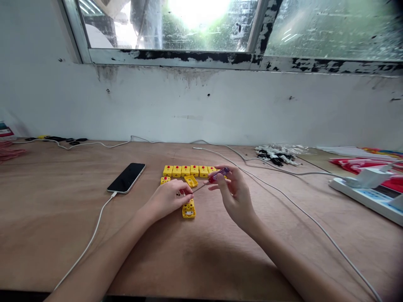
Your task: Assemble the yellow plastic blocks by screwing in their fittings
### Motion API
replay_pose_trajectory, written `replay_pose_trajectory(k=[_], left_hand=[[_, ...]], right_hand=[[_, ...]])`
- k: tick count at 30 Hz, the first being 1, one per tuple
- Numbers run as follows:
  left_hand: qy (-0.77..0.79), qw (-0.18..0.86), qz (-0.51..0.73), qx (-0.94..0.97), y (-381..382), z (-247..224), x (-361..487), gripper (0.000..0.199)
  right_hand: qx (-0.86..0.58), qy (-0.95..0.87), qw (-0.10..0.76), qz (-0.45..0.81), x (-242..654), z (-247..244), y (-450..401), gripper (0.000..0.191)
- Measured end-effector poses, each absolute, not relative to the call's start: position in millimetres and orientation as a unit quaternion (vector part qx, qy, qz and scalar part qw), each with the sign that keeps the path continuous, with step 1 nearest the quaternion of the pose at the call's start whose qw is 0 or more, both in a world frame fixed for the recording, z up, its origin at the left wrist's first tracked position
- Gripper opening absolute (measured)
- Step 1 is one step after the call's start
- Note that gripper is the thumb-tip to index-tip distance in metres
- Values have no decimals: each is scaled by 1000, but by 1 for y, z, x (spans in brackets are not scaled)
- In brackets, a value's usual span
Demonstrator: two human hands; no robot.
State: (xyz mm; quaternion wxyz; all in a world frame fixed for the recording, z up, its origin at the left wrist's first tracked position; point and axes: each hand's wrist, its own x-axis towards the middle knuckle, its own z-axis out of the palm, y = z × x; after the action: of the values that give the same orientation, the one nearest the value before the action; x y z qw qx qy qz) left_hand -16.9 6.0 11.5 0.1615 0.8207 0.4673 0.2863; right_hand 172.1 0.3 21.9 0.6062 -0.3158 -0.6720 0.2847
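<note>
My right hand grips a small screwdriver by its see-through purple-red handle. The thin shaft slants down and left to the fingertips of my left hand. Those fingers are pinched together near the shaft's tip; what they hold is too small to make out. Below them lies an opened yellow plastic case with a pale piece at its near end, partly covered by my left hand. Just beyond my fingers rests a loose yellow cover. A row of yellow boxes with red dots stands behind, its right end partly hidden by my right hand.
A phone on a white charging cable lies to the left. Another cable crosses the right side. Black and white small parts are heaped at the back right, near a power strip. A wall and window rise behind the table.
</note>
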Motion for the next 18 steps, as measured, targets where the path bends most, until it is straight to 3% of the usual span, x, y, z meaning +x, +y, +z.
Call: replay_pose_trajectory(k=[8,13,18], left_hand=[[468,160,274,824,4,14,-15,11],[495,178,249,813,-1,22,-22,27],[512,228,210,801,-1,23,-25,26]], right_hand=[[-296,-708,577,277,174,21,0,26],[-303,-709,579,266,173,19,1,29],[-307,-712,572,267,173,17,2,28]])
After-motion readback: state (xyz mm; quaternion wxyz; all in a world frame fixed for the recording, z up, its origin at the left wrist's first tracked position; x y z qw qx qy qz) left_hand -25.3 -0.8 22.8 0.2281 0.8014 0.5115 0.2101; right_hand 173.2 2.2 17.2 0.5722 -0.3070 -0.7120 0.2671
